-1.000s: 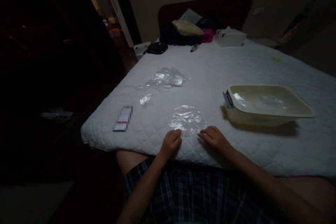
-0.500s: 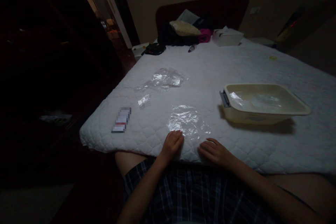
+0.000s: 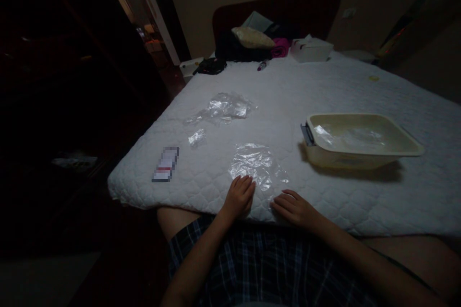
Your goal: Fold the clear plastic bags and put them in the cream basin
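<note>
Clear plastic bag (image 3: 254, 160) lies crinkled on the white bed (image 3: 324, 201), just beyond the left hand (image 3: 240, 195), whose fingertips are at its near edge, though I cannot tell whether they press on it. The right hand (image 3: 295, 207) rests apart from the left, fingers loosely bent, with the open plastic tub (image 3: 360, 158) beyond it to the right. More crumpled plastic (image 3: 230, 106) lies farther beyond the left hand.

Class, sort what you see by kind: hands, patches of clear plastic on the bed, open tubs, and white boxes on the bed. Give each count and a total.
Hands: 2 (left hand, right hand)
Clear plastic patches on the bed: 3
Open tub: 1
White box on the bed: 1
Total: 7
</note>
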The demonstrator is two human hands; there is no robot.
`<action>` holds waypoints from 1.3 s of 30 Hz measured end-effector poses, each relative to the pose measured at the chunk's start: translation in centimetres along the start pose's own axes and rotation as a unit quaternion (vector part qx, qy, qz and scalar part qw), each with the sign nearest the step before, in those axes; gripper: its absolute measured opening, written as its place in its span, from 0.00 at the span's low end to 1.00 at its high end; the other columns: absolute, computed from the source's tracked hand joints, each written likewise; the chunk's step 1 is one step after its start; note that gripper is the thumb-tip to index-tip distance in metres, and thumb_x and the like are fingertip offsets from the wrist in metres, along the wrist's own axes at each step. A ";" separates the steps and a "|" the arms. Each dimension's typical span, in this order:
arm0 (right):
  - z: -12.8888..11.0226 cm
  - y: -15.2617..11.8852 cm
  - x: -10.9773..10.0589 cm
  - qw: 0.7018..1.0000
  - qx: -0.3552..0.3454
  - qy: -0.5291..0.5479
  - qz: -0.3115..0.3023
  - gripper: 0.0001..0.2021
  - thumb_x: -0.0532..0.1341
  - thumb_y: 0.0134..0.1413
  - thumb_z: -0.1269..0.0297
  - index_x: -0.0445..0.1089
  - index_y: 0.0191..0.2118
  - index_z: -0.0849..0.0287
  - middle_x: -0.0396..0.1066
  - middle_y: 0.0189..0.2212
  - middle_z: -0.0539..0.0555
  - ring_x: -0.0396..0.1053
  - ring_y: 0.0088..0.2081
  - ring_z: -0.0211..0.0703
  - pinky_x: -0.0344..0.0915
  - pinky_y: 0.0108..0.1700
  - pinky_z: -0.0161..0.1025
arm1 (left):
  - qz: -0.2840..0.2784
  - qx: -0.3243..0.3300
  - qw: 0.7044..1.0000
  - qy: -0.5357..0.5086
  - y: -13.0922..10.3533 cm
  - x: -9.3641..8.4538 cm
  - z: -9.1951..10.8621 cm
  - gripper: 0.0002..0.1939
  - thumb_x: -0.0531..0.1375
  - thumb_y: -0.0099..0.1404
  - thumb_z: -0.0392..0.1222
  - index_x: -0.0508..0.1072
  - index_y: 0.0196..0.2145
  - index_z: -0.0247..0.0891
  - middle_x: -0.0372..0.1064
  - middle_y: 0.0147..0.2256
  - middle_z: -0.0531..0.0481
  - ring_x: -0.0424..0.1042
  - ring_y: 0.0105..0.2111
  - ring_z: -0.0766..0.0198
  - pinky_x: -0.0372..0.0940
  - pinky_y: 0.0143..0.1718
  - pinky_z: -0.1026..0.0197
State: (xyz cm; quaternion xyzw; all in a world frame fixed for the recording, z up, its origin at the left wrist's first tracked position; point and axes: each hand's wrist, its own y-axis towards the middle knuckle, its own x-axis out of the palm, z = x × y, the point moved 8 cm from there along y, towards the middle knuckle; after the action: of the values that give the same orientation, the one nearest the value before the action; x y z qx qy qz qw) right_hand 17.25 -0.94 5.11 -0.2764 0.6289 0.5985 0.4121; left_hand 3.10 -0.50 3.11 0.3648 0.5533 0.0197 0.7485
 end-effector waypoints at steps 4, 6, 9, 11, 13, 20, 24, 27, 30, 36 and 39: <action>0.2 0.1 -0.3 1.000 0.004 0.007 0.012 0.12 0.52 0.56 0.74 0.67 0.44 0.59 0.73 0.34 0.55 0.69 0.37 0.41 0.64 0.45 0.46 | 0.000 0.004 1.000 0.008 0.0 0.3 0.0 0.20 0.51 0.57 0.33 0.64 0.49 0.33 0.63 0.49 0.37 0.59 0.53 0.51 0.55 0.52 0.42; 0.5 0.3 -0.7 1.000 0.015 0.010 0.022 0.12 0.52 0.57 0.74 0.67 0.44 0.58 0.73 0.34 0.55 0.69 0.37 0.40 0.64 0.45 0.46 | -0.002 0.008 1.000 0.015 0.0 0.4 0.1 0.20 0.51 0.58 0.33 0.64 0.49 0.33 0.63 0.49 0.37 0.59 0.53 0.51 0.55 0.52 0.43; 1.2 0.9 -1.3 0.999 0.033 0.004 0.040 0.12 0.52 0.57 0.73 0.68 0.43 0.58 0.73 0.33 0.55 0.68 0.35 0.40 0.64 0.44 0.45 | -0.018 0.011 1.000 0.017 0.1 0.7 0.1 0.20 0.51 0.59 0.34 0.64 0.50 0.32 0.64 0.49 0.38 0.59 0.53 0.51 0.54 0.53 0.43; 1.9 1.6 -1.7 0.998 0.044 -0.005 0.046 0.11 0.52 0.56 0.74 0.68 0.42 0.59 0.73 0.32 0.54 0.68 0.34 0.40 0.63 0.44 0.45 | -0.028 0.010 0.999 0.013 0.1 0.8 0.1 0.21 0.51 0.59 0.34 0.63 0.51 0.33 0.64 0.48 0.38 0.59 0.53 0.51 0.53 0.53 0.43; 2.7 2.4 -2.1 0.997 0.057 -0.012 0.049 0.11 0.53 0.55 0.75 0.68 0.42 0.61 0.72 0.30 0.54 0.67 0.33 0.39 0.63 0.43 0.45 | -0.033 0.009 0.999 0.012 0.1 0.8 0.1 0.21 0.50 0.59 0.34 0.62 0.51 0.33 0.65 0.48 0.38 0.59 0.52 0.52 0.52 0.53 0.42; 4.7 5.8 -2.8 0.996 0.070 0.050 0.020 0.11 0.51 0.55 0.73 0.69 0.39 0.61 0.70 0.28 0.54 0.66 0.32 0.40 0.61 0.45 0.47 | -0.055 0.003 0.998 0.023 0.3 1.0 0.0 0.21 0.51 0.59 0.34 0.63 0.51 0.35 0.64 0.49 0.39 0.58 0.53 0.51 0.49 0.54 0.42; 4.4 6.4 -2.2 0.982 0.083 0.160 -0.063 0.12 0.49 0.55 0.73 0.68 0.40 0.61 0.69 0.28 0.55 0.65 0.33 0.40 0.63 0.39 0.42 | -0.070 -0.001 0.997 0.019 0.4 1.1 0.1 0.22 0.51 0.59 0.34 0.61 0.52 0.35 0.63 0.50 0.40 0.57 0.54 0.53 0.47 0.55 0.42; 4.3 6.0 -1.3 0.962 0.115 0.223 -0.104 0.12 0.50 0.55 0.73 0.67 0.41 0.61 0.68 0.30 0.56 0.66 0.33 0.39 0.63 0.35 0.37 | -0.088 -0.010 0.996 0.027 0.4 1.4 0.0 0.23 0.50 0.60 0.35 0.59 0.54 0.36 0.61 0.51 0.41 0.56 0.54 0.54 0.45 0.56 0.42; 4.6 5.8 -0.7 0.957 0.133 0.234 -0.108 0.11 0.50 0.56 0.72 0.67 0.41 0.61 0.68 0.30 0.55 0.66 0.33 0.39 0.63 0.35 0.37 | -0.092 -0.003 0.995 0.037 0.3 1.6 0.0 0.22 0.51 0.60 0.35 0.60 0.53 0.37 0.61 0.51 0.41 0.56 0.54 0.53 0.45 0.56 0.42; 6.5 6.4 0.1 0.963 0.155 0.201 -0.085 0.10 0.52 0.56 0.71 0.67 0.42 0.60 0.70 0.33 0.56 0.66 0.35 0.41 0.63 0.38 0.39 | -0.077 0.006 0.996 0.046 0.2 1.6 0.1 0.19 0.51 0.61 0.36 0.64 0.50 0.37 0.61 0.51 0.40 0.57 0.54 0.52 0.46 0.55 0.42; 7.5 7.2 0.5 0.966 0.160 0.185 -0.080 0.09 0.52 0.56 0.70 0.67 0.41 0.59 0.71 0.34 0.55 0.67 0.35 0.41 0.63 0.38 0.39 | -0.078 0.007 0.996 0.046 0.2 1.6 0.1 0.18 0.50 0.61 0.36 0.64 0.50 0.37 0.62 0.51 0.40 0.57 0.54 0.52 0.46 0.55 0.41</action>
State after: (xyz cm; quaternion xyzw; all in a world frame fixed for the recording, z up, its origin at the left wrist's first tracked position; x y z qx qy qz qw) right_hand 12.36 7.48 8.90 -0.3623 0.7573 0.3939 0.3743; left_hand 3.90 0.33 1.92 0.3247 0.6141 -0.0255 0.7189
